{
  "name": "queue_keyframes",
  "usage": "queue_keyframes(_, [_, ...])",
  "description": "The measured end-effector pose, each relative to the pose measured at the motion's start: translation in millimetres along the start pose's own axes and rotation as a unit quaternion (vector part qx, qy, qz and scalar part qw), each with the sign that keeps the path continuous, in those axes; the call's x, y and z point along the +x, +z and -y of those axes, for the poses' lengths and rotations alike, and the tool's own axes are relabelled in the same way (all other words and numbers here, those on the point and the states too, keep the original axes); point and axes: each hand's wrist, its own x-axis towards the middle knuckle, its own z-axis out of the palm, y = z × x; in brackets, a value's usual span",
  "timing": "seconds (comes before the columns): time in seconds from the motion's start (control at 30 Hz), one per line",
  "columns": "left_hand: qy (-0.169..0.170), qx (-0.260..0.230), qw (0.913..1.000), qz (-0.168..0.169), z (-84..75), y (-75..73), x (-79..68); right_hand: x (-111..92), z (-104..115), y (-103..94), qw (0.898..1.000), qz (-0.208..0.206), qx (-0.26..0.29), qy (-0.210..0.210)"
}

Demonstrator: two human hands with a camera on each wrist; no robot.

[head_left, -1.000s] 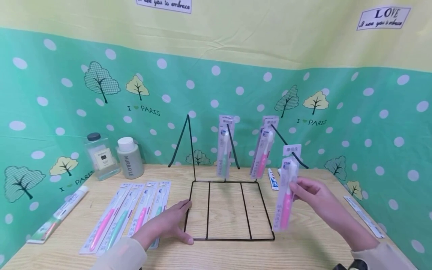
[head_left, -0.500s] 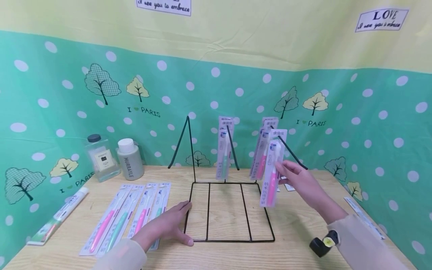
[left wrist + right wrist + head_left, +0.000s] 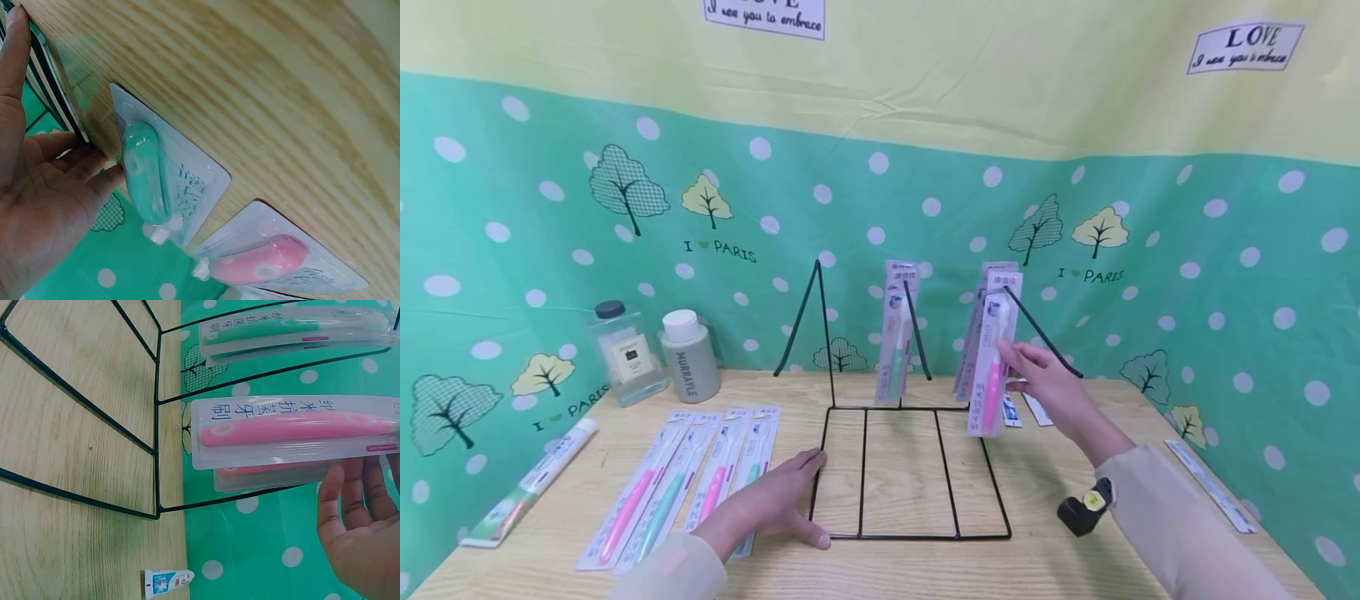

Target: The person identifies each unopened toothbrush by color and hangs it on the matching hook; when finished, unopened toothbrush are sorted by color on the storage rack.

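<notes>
My right hand (image 3: pixel 1052 387) pinches the edge of a packaged pink toothbrush (image 3: pixel 992 383), which hangs upright on the right prong of a black wire rack (image 3: pixel 917 537). Its thumb and fingertips show at the pack's side in the right wrist view. Partly hidden behind it hangs another pink toothbrush pack (image 3: pixel 269 478). A packaged green toothbrush (image 3: pixel 895 350) is on the middle prong, and the left prong carries none. My left hand (image 3: pixel 778 500) rests with spread fingers against the rack's left base bar, thumb at the front corner. Beside it lies a packaged green toothbrush (image 3: pixel 145 175).
More packaged toothbrushes (image 3: pixel 628 512) lie in a row left of the rack. A toothpaste tube (image 3: pixel 531 483), a glass bottle (image 3: pixel 632 354) and a grey bottle (image 3: pixel 691 358) stand or lie farther left. At right are a small tube (image 3: pixel 1011 412) and a long white pack (image 3: pixel 1210 485).
My right hand has moved left and back, sliding the pink toothbrush pack along the right prong toward the packs behind it. The left hand stays in place.
</notes>
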Motion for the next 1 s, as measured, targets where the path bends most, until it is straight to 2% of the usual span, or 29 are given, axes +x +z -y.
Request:
queue_keyframes(0.23, [0.000, -0.003, 1.0000, 0.000, 0.8, 0.8, 0.4, 7.4, -2.8, 4.3, 1.000, -0.018, 0.005, 0.009])
queue_keyframes(0.7, [0.005, 0.006, 1.0000, 0.001, -0.4, 0.5, -0.1, 10.7, -3.2, 2.8, 1.000, -0.021, -0.014, 0.012])
queue_keyframes(0.87, [0.005, 0.005, 1.0000, 0.002, -0.8, -0.1, -0.6, 5.0, -3.5, -1.5, 0.998, -0.028, -0.048, 0.029])
queue_keyframes(1.0, [0.001, -0.001, 1.0000, 0.004, -1.2, -0.8, -0.9, -4.0, -7.6, -5.9, 0.994, -0.054, -0.079, 0.056])
